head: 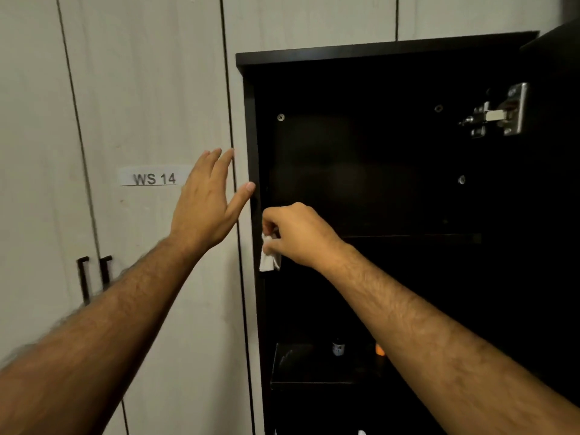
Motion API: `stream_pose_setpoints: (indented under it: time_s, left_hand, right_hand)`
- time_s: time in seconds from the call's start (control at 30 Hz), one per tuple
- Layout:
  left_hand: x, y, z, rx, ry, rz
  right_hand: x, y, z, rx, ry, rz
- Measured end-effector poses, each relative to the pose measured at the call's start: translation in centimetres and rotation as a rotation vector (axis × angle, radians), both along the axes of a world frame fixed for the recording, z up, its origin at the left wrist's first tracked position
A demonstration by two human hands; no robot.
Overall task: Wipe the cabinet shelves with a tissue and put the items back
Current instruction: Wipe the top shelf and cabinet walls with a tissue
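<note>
A crumpled white paper tissue (269,257) hung at the left inner edge of the open black wooden cabinet (370,171), beside its dark upper shelf (408,236).

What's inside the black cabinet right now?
The top compartment of the black cabinet looks bare. On a lower shelf stand a small bottle and something orange, half covered by the right forearm. Deeper areas are too dark.

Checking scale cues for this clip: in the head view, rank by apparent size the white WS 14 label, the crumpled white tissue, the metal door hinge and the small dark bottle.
1. Metal door hinge and white WS 14 label: look alike, not ranked.
2. Crumpled white tissue, partly hidden by the right hand.
3. Small dark bottle, deeper in, so unsure.
</note>
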State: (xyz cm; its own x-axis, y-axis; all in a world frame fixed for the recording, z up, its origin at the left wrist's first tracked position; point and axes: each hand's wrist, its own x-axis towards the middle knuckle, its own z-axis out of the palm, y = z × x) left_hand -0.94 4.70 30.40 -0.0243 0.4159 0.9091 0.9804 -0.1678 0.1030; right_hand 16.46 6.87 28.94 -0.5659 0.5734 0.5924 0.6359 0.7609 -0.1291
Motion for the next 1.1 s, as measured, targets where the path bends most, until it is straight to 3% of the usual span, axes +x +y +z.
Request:
stream_pose_setpoints:
  time_s: [0.23, 0.6, 0.9, 1.1]
  left_hand:
    - [0.5, 0.0, -0.5, 0.006, 0.017, -0.123]
    - [3.2, -0.2, -2.5, 0.079, 0.097, -0.236]
    - [6.7, -0.3, -0.6, 0.162, 0.203, -0.390]
    - [10.2, 1.6, 0.4, 0.040, 0.196, -0.360]
  right_hand:
    - [4.2, 0.6, -0.1, -0.035, -0.026, -0.081]
    - [12.9, 0.2, 0.0, -0.067, -0.019, -0.378]
    - [19.0, 0.2, 2.3, -0.161, -0.260, -0.600]
    - [20.4, 0.1, 4.1, -0.254, -0.452, -0.707]
